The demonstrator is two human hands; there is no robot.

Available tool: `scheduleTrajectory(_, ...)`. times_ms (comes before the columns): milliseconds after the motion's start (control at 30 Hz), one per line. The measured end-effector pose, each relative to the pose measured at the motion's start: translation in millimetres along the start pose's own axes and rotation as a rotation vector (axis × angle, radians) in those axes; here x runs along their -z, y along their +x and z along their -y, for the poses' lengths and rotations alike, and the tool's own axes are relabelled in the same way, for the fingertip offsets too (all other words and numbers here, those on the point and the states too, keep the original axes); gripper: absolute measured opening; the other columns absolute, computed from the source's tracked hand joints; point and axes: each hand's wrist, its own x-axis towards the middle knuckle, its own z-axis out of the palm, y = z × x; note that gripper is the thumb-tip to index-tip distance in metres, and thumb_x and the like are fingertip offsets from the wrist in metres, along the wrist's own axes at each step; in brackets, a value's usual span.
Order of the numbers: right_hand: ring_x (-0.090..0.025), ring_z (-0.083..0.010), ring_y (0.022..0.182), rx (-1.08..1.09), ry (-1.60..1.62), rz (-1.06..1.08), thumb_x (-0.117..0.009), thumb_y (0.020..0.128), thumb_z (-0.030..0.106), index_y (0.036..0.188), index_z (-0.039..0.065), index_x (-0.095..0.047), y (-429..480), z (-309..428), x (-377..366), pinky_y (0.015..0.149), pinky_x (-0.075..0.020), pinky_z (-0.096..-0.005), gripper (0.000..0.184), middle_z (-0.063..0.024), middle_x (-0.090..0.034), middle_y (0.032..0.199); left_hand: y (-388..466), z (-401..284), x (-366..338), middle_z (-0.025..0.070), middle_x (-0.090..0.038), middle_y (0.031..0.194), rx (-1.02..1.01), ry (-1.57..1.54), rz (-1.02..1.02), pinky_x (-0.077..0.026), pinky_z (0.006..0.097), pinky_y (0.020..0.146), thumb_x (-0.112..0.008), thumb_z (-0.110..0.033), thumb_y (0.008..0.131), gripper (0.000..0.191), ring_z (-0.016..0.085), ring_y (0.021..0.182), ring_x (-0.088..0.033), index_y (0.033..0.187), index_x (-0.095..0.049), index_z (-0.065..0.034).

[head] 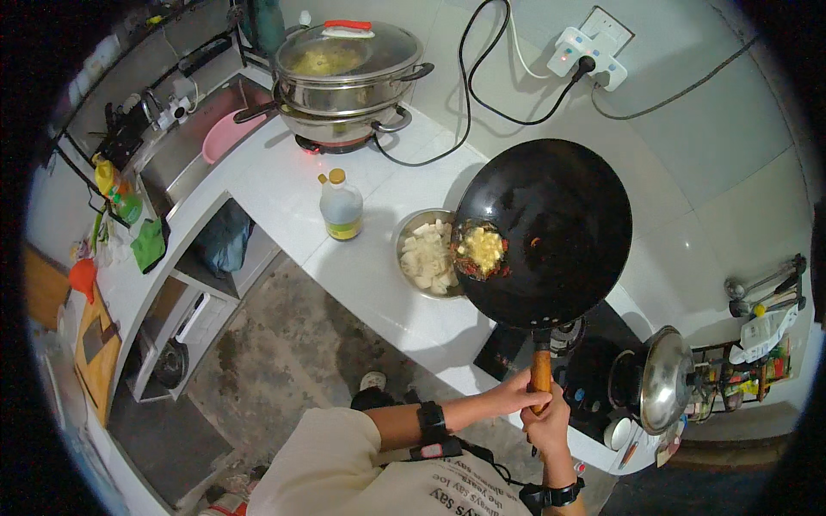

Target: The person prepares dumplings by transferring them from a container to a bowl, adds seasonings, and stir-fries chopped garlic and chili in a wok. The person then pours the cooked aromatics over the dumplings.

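Both hands are closed around the wooden handle (541, 374) of a black wok (555, 226). My left hand (521, 391) grips it from the left, and my right hand (548, 420) is at the handle's end, just below. The wok is held up, its left rim over a steel bowl (401, 274) of white chunks (427, 258). Inside the wok, near that rim, lies a yellow mound (483, 250), perhaps minced garlic, with red and dark bits around it. A thin dark piece shows under my right hand; what it is I cannot tell.
A lidded steel steamer (348, 84) stands on a hot plate at the back left. Left of the bowl is a capped bottle (342, 209). A lidded pot (664, 380) sits on the black cooktop (594, 387) at right. A power cable (466, 97) runs along the wall.
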Motion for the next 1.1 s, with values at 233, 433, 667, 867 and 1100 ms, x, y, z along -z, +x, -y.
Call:
scheduleTrajectory(233,-0.064,-0.0330,0.074,0.024,-0.150,-0.029,-0.061,0.064,0.001,0.111,-0.003,-0.048,-2,24,0,0.065,-0.0501,-0.0331,0.049,-0.0204,-0.060,0.079,-7,2,4,0.0091,-0.051,0.114,-0.070,-0.172,0.043,-0.039,0.0346,0.095,-0.058,-0.012,0.086,0.041,0.018,0.110,-0.049,0.120,-0.036,-0.0054)
scheduleTrajectory(433,-0.064,-0.0348,0.076,0.079,-0.202,-0.040,-0.062,0.064,0.002,0.112,-0.004,-0.046,4,37,-2,0.067,-0.0507,-0.0341,0.051,-0.0213,-0.060,0.082,-9,-1,7,0.0100,-0.050,0.114,-0.048,-0.195,-0.009,-0.038,0.0356,0.096,-0.058,-0.012,0.086,0.041,0.019,0.110,-0.049,0.119,-0.037,-0.0053)
scheduleTrajectory(667,-0.064,-0.0369,0.070,0.063,-0.331,-0.084,-0.063,0.066,0.002,0.116,-0.004,-0.042,8,44,4,0.061,-0.0521,-0.0373,0.055,-0.0238,-0.060,0.082,5,-18,5,0.0126,-0.051,0.114,-0.099,-0.217,0.078,-0.038,0.0366,0.097,-0.061,-0.016,0.082,0.041,0.024,0.109,-0.052,0.115,-0.039,-0.0059)
scheduleTrajectory(867,-0.063,-0.0378,0.066,0.155,-0.417,-0.190,-0.063,0.067,0.003,0.115,-0.006,-0.042,-3,45,12,0.057,-0.0517,-0.0386,0.053,-0.0233,-0.060,0.075,6,-24,-8,0.0145,-0.054,0.112,-0.148,-0.371,0.179,-0.037,0.0377,0.097,-0.062,-0.020,0.082,0.038,0.024,0.112,-0.050,0.110,-0.040,-0.0073)
scheduleTrajectory(1100,-0.061,-0.0357,0.060,0.190,-0.570,-0.214,-0.063,0.068,0.002,0.111,-0.004,-0.045,-10,44,14,0.052,-0.0495,-0.0391,0.046,-0.0202,-0.060,0.070,3,-31,-13,0.0164,-0.054,0.116,-0.132,-0.285,0.144,-0.036,0.0382,0.099,-0.059,-0.015,0.084,0.031,0.025,0.114,-0.049,0.108,-0.041,-0.0095)
